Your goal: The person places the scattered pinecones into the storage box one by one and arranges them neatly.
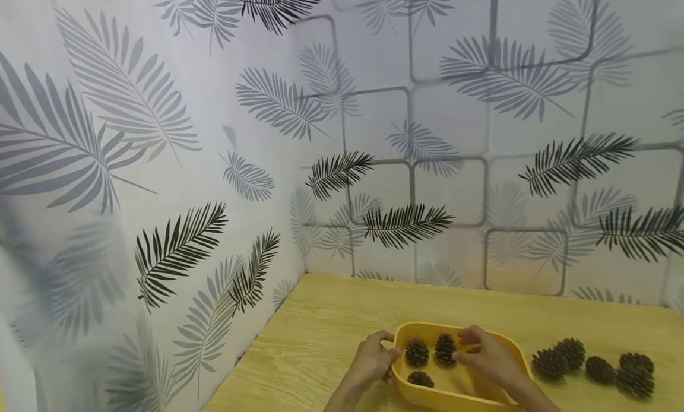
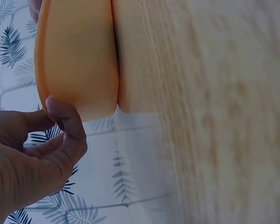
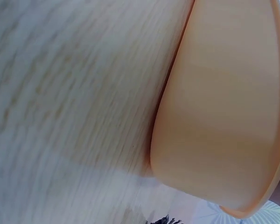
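A yellow plastic basin [image 1: 454, 398] sits on the table with three brown pine cones inside. Two of them, a left cone [image 1: 417, 352] and a right cone [image 1: 445, 349], lie near its far wall; a third cone [image 1: 420, 379] is close to the near left side. My left hand [image 1: 371, 358] pinches the basin's left rim, thumb and fingers bent over the edge in the left wrist view. Over the basin's inside is my right hand [image 1: 494, 360], its fingers loosely bent beside the right cone; thumb and fingertips are apart. In the right wrist view the basin wall hides most of that hand.
Several more pine cones lie on the wood-grain table [image 1: 320, 317] right of the basin, among them a cone pair [image 1: 558, 360], a single cone [image 1: 600, 370] and a far right cone [image 1: 636, 380]. A leaf-patterned curtain [image 1: 214, 162] borders the table's left and back.
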